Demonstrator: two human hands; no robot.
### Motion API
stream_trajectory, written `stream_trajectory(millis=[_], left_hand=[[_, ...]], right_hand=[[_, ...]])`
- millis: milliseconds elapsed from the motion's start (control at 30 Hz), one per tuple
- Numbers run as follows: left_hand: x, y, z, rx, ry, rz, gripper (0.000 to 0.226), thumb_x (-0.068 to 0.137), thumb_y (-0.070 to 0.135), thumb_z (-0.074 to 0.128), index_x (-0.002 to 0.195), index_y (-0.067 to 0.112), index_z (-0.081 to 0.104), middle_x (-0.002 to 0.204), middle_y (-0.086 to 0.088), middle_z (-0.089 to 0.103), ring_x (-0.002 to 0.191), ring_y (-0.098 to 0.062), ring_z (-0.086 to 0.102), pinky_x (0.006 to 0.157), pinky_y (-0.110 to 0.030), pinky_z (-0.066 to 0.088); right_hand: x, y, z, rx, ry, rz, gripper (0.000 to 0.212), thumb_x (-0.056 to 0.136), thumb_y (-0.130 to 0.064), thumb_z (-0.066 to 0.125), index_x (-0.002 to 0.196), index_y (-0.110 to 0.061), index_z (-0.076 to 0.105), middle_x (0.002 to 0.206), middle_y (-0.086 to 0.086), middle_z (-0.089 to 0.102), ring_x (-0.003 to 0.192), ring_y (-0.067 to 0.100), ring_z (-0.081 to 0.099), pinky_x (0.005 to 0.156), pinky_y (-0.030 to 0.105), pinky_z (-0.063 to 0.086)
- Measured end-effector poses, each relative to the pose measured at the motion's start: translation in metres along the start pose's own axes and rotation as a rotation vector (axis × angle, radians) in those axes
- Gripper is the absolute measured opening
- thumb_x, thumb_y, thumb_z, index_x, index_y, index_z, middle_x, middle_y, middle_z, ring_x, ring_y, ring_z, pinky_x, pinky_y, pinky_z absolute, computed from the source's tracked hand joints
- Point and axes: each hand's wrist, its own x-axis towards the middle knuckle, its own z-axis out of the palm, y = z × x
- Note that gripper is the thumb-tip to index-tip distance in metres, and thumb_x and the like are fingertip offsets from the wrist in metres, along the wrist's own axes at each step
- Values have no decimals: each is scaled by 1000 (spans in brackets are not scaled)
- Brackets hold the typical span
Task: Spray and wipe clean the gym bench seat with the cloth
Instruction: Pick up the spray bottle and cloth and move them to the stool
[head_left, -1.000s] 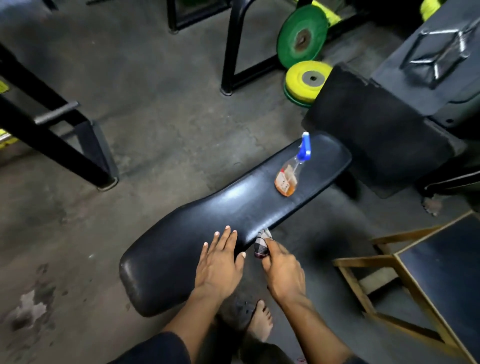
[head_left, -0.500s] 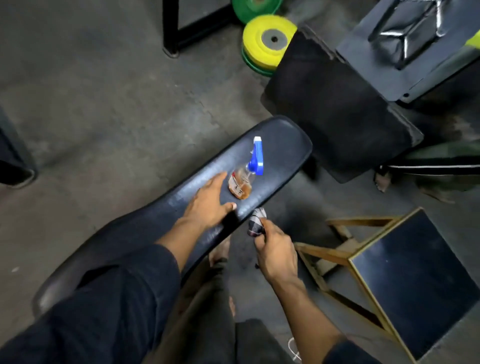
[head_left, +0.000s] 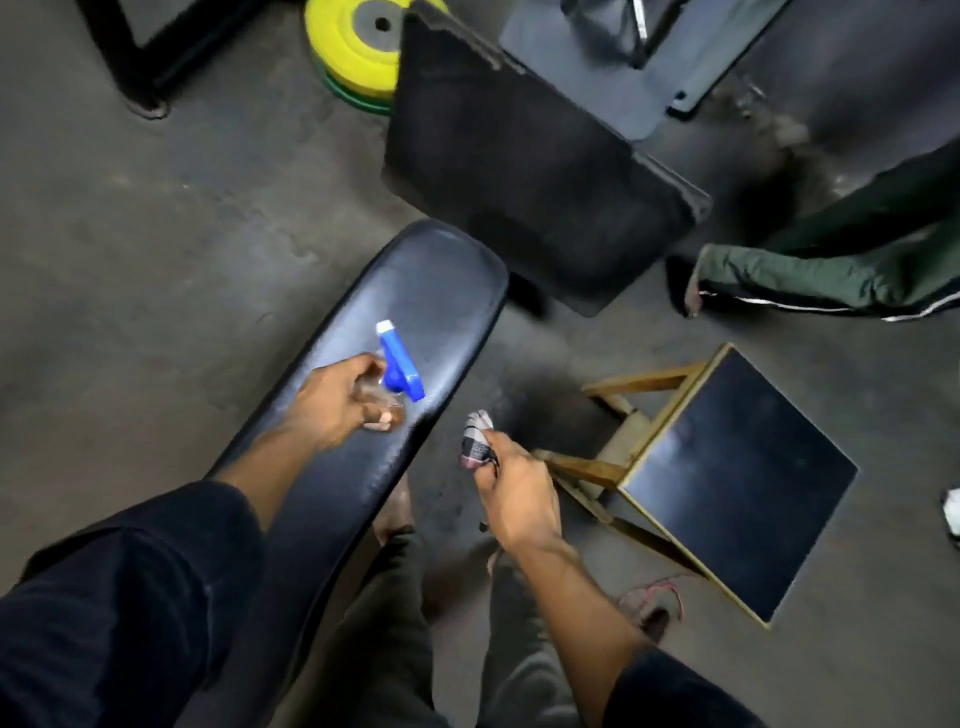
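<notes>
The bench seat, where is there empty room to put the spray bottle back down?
The bench seat is bare at its far rounded end, beyond the spray bottle. The middle is crowded: the left hand is closed around the bottle there. The nearer stretch is under the forearm and sleeve. The right hand holds the cloth off the seat's right edge.

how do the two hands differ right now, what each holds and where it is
The left hand is wrapped around the spray bottle; the right hand is closed on a bunched checked cloth. The left hand is over the black bench seat; the right hand is off its edge, above the floor. The left hand is reached farther forward than the right. Both are bare, with dark sleeves behind them.
</notes>
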Motion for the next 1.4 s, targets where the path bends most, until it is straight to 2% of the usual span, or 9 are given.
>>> stream_trajectory(millis=[167, 267, 467, 600, 700, 933, 1167, 1333, 1400], left_hand=[[-3, 51, 37, 24, -26, 25, 37, 77, 11, 96, 96, 24, 67, 78, 16, 69, 66, 9, 61, 66, -2, 45], [-6, 99, 78, 51, -99, 71, 45, 74, 17, 98, 110, 24, 72, 89, 10, 82, 92, -7, 75, 89, -20, 56], [-11, 214, 177, 17, -237, 235, 47, 67, 24, 93, 109, 26, 72, 94, 7, 84, 99, -13, 81, 101, -41, 60], [-17, 278, 246, 55, -301, 338, 42, 73, 18, 91, 100, 46, 73, 94, 19, 82, 92, 4, 77, 82, -16, 56], [-23, 310, 289, 118, -332, 359, 36, 77, 10, 88, 93, 39, 74, 88, 29, 77, 84, 17, 70, 73, -4, 45], [-27, 344, 356, 246, -318, 383, 33, 77, 13, 90, 104, 26, 78, 97, 4, 81, 91, -12, 76, 87, -27, 55], [-21, 330, 376, 275, -279, 354, 36, 76, 5, 91, 106, 21, 79, 101, 9, 79, 83, 22, 64, 76, 0, 42], [-20, 333, 379, 334, -245, 345, 43, 78, 26, 92, 118, 27, 75, 102, 6, 79, 92, -6, 73, 87, -19, 53], [-22, 332, 378, 343, -250, 349, 47, 75, 36, 90, 118, 32, 72, 95, 14, 75, 85, 3, 66, 77, -4, 45]], right_hand=[[1, 56, -29, 59, 56, 104, 47, 98, -34, 53, 145, -41, 50, 136, 5, 70, 119, 42, 69, 101, 51, 57], [2, 101, -51, 131, 128, 141, 43, 101, -25, 58, 143, -32, 61, 134, 11, 72, 119, 40, 69, 96, 43, 57], [-2, 201, -96, 268, 323, 255, 34, 99, -24, 62, 131, -33, 64, 127, 7, 77, 114, 41, 71, 86, 40, 54], [-1, 267, -123, 289, 451, 377, 32, 101, -28, 58, 132, -34, 64, 123, 8, 77, 107, 43, 71, 80, 43, 55], [-3, 312, -136, 280, 523, 486, 27, 108, -38, 49, 130, -32, 63, 123, 9, 76, 103, 43, 73, 80, 43, 56], [5, 374, -151, 354, 324, 568, 41, 107, -43, 25, 132, -27, 53, 139, 11, 62, 130, 39, 62, 102, 45, 51], [10, 379, -130, 333, 143, 466, 39, 115, -32, 38, 150, -23, 53, 161, 12, 47, 151, 36, 44, 119, 47, 45], [5, 381, -135, 196, 83, 405, 49, 113, -20, 37, 162, -24, 40, 171, 8, 34, 159, 34, 33, 123, 43, 42], [2, 380, -139, 126, 153, 388, 46, 110, -12, 39, 155, -20, 47, 162, 8, 46, 152, 32, 44, 116, 40, 46]])
